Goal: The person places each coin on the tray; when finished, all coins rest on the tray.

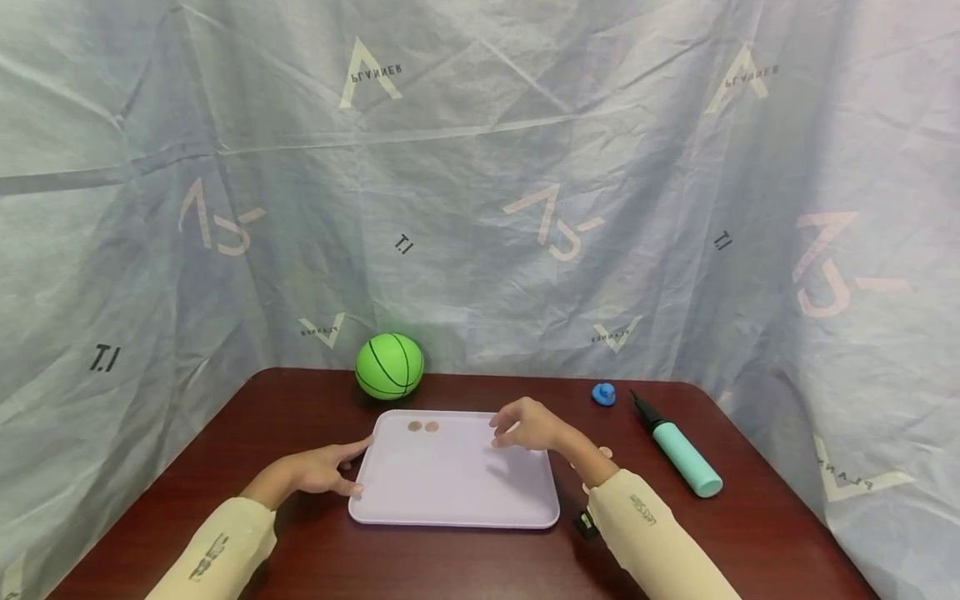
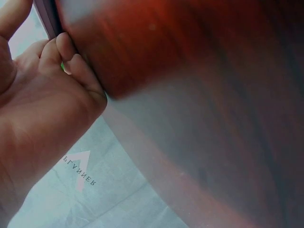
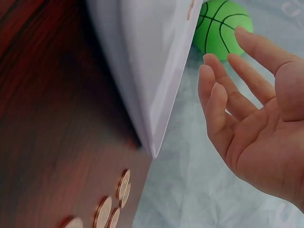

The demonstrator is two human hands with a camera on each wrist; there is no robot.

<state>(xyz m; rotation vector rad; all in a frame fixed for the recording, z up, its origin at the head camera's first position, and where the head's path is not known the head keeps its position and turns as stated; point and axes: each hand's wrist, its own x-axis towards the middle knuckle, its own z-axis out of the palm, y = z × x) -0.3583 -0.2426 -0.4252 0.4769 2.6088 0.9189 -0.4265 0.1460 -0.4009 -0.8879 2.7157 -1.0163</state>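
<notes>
A pale lavender tray (image 1: 457,475) lies on the table in the head view. Two coins (image 1: 432,427) lie side by side in its far left part. My left hand (image 1: 324,468) rests against the tray's left side, thumb and forefinger spread along the rim. Above the tray's far right part hovers my right hand (image 1: 528,425). In the right wrist view its fingers (image 3: 242,102) are loosely bent, with nothing between them. Several copper-coloured coins (image 3: 102,212) lie on the table right of the tray, partly hidden by my right forearm in the head view.
A green ball (image 1: 390,367) with black lines sits behind the tray. At the back right is a blue rubber duck (image 1: 603,395), with a teal hand pump (image 1: 686,458) beside it. A small black object (image 1: 587,524) shows partly under my right sleeve. Grey cloth (image 1: 465,208) hangs behind.
</notes>
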